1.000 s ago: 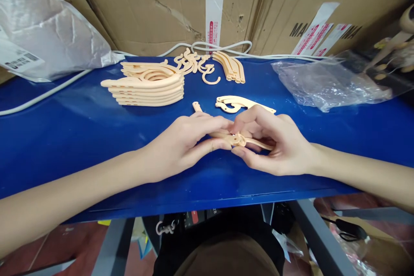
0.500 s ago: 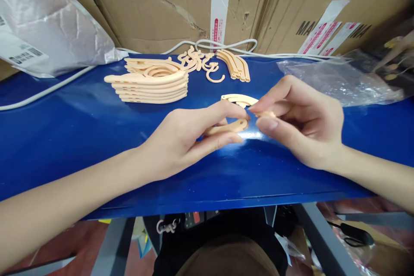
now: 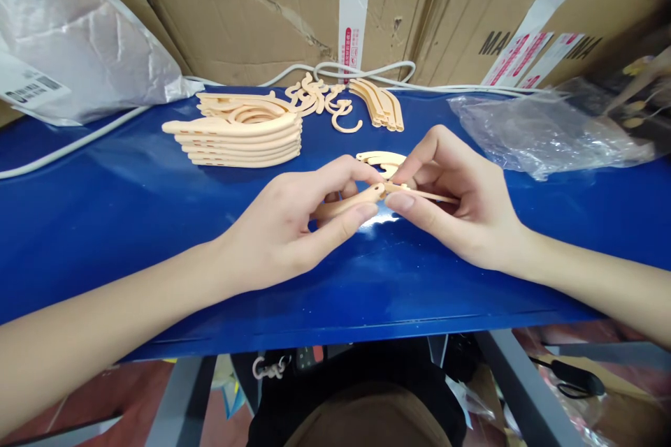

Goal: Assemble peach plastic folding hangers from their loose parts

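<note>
My left hand (image 3: 286, 223) is closed on a beige plastic hanger arm (image 3: 343, 204), whose holed end sticks out past my thumb. Between the thumb and fingers of my right hand (image 3: 466, 206) is a thin beige hanger piece (image 3: 433, 196). The two parts meet end to end, apparently touching; my fingertips partly cover the joint. Just behind them a curved hanger part (image 3: 378, 156) lies on the table, half hidden by my right fingers.
Farther back on the blue table (image 3: 235, 321) stand a stack of hanger pieces (image 3: 235, 147), a heap of hooks (image 3: 310, 94) and several curved strips (image 3: 378, 106). A clear plastic bag (image 3: 550, 129), a white package (image 3: 78, 35), a white cable (image 3: 68, 164) and cardboard boxes (image 3: 235, 14) surround them.
Both hands have shifted slightly left. My right hand has brought its hanger piece up against the end of the arm in my left hand, closing the gap.
</note>
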Motion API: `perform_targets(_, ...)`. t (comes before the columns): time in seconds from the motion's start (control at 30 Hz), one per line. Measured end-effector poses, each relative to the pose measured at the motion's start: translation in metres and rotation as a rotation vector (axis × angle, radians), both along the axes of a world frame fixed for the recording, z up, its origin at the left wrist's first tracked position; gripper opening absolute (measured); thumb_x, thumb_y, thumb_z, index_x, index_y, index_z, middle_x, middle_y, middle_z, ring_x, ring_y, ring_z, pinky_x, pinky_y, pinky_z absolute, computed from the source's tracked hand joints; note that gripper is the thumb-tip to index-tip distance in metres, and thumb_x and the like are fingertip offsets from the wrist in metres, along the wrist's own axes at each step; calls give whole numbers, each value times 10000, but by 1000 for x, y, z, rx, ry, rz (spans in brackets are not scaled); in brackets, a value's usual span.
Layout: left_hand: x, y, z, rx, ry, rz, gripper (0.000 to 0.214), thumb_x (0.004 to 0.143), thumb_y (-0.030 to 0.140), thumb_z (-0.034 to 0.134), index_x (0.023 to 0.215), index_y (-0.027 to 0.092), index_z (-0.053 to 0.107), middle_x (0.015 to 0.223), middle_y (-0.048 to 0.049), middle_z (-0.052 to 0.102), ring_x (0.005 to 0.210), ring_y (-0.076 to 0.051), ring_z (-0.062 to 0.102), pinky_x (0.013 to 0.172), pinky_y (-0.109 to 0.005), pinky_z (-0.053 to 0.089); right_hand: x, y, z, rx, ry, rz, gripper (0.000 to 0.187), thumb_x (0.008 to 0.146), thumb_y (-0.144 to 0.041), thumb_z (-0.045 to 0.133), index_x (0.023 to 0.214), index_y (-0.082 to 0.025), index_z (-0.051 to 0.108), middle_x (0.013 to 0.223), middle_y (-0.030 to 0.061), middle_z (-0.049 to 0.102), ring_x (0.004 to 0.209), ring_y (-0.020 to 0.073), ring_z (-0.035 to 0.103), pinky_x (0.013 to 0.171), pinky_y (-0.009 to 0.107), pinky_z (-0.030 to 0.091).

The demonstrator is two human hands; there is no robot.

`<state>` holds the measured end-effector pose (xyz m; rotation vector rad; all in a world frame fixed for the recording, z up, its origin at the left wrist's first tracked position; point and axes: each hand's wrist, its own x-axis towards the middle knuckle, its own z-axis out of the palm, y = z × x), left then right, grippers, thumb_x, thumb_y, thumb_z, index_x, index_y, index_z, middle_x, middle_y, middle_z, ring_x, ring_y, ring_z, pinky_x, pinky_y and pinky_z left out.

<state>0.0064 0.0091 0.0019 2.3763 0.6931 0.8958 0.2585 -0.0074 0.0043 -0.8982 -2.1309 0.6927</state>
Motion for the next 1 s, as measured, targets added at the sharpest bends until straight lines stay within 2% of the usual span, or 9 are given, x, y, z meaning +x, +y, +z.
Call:
perform_targets(0.07,0,-1,0,19,3,7,289,1186,348,588,1366,193,751,906,25,755,663,-96,644,617,-213,528,-3,-1,3,-40,97,-47,355,1110,-532,739,991,-290,508,677,-78,540,541,112,473,487,287,369)
perform_targets(0.13,1,-2,0,30,-2,12,297,1191,315,587,1399,177,749,958,12,774,733,-100,707,659,-199,571,-4,-1,7,-68,133,-59,414,1075,-581,782,956,-287,517,653,-87,514,522,103,435,484,285,362)
perform_targets(0.33,2,3,-4,71,1,-8,300,1206,328,598,1426,183,740,990,17,768,820,-96,735,754,-185,594,-4,4,9,-125,230,-11,584,1030,-823,704,923,-270,547,665,-74,498,555,90,411,487,273,320)
perform_targets(0.6,5,1,-7,-81,-117,-20,287,1156,298,699,1436,235,709,976,33,800,881,-107,804,842,-180,676,-3,6,8,-92,151,-58,653,1021,-873,665,850,-268,489,684,-55,494,581,103,401,515,295,337)
perform_targets(0.83,5,1,-5,-82,-129,-22,298,1145,313,715,1435,256,756,1021,29,825,897,-113,819,860,-190,695,-3,10,7,-53,110,-14,656,1092,-815,593,781,-248,484,655,-58,490,581,100,387,556,313,342)
perform_targets(1.0,4,2,-6,-12,-80,-23,331,1151,346,724,1447,209,781,1030,3,802,872,-107,792,814,-159,665,-4,12,7,-43,52,34,689,1116,-812,539,740,-241,460,650,-54,461,590,101,395,579,320,365)
